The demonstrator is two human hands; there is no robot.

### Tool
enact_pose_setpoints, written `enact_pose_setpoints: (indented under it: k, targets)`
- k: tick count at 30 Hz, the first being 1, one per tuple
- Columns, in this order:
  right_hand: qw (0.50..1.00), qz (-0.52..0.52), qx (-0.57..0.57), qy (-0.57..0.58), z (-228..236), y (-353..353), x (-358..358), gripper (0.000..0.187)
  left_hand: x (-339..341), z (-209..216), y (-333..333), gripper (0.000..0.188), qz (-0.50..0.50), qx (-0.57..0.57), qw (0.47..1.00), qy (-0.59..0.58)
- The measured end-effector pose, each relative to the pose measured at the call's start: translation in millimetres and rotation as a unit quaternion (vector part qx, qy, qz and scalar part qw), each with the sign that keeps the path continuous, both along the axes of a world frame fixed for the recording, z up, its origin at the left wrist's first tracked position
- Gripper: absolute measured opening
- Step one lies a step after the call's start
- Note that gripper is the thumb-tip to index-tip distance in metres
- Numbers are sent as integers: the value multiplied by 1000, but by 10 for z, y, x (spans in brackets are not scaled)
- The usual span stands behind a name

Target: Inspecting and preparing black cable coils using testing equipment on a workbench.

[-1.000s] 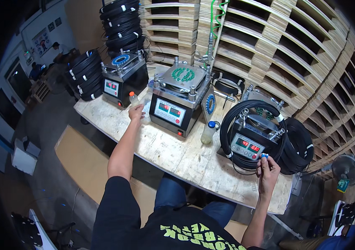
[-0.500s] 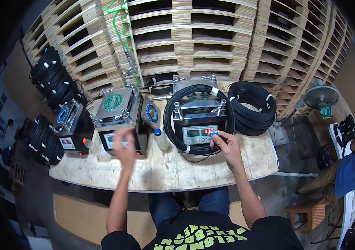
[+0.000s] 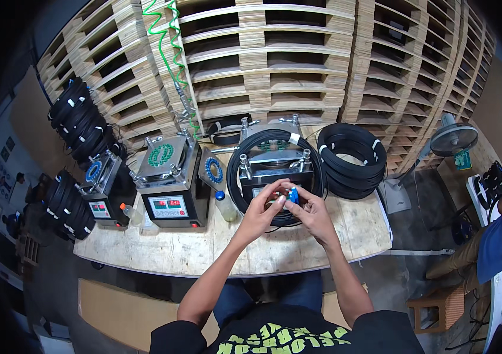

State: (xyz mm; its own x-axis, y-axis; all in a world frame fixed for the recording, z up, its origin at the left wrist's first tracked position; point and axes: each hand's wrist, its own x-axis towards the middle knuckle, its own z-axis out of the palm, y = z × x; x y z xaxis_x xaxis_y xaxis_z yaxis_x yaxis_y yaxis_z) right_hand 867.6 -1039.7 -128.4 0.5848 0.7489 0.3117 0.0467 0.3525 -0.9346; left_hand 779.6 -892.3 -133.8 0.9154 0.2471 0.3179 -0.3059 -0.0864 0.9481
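My left hand (image 3: 264, 207) and my right hand (image 3: 308, 210) meet above the table's front, right in front of the right-hand machine (image 3: 273, 166). Between the fingertips of both hands sits a small blue connector (image 3: 291, 195) at the end of a thin black cable. A coil of black cable (image 3: 274, 171) hangs around that machine, and the cable end leads from it to my fingers.
The wooden table (image 3: 198, 251) carries two more machines (image 3: 171, 183) (image 3: 102, 192) with red displays, small bottles (image 3: 225, 206) (image 3: 132, 214), and stacked black cable coils (image 3: 350, 159). Wooden pallets (image 3: 298, 65) stand behind. More coils (image 3: 80, 121) lie left. A fan (image 3: 453, 140) and a seated person (image 3: 501, 239) are right.
My view swung right toward the right-hand machine. My left hand left the middle machine and joined my right hand on the blue connector in front of the coil.
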Motion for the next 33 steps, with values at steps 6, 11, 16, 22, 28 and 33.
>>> enact_pose_setpoints:
  k: [6, 11, 16, 22, 28, 33]
  targets:
    - [1000, -3, -31, -2, -129, 18, 85, 39, 166, 153, 54, 40, -37, -91, 995, -22]
    - [992, -19, -112, -61, -91, -21, 135, 27, 328, 126, 291, 30, -126, 86, 988, 1]
    - [985, -21, -164, -48, -180, 7, 159, 35, 358, 4, 129, 20, 4, 89, 993, -75]
    - [983, -134, -103, -68, -250, 94, 2, 36, 362, -235, 58, 24, 90, -48, 994, -48]
    - [993, -117, -30, 15, -342, 188, 60, 24, 293, -176, 190, 29, -71, -148, 986, 22]
    - [994, -91, -38, 37, -318, 180, 129, 22, 310, -160, 262, 31, -74, -112, 990, 36]
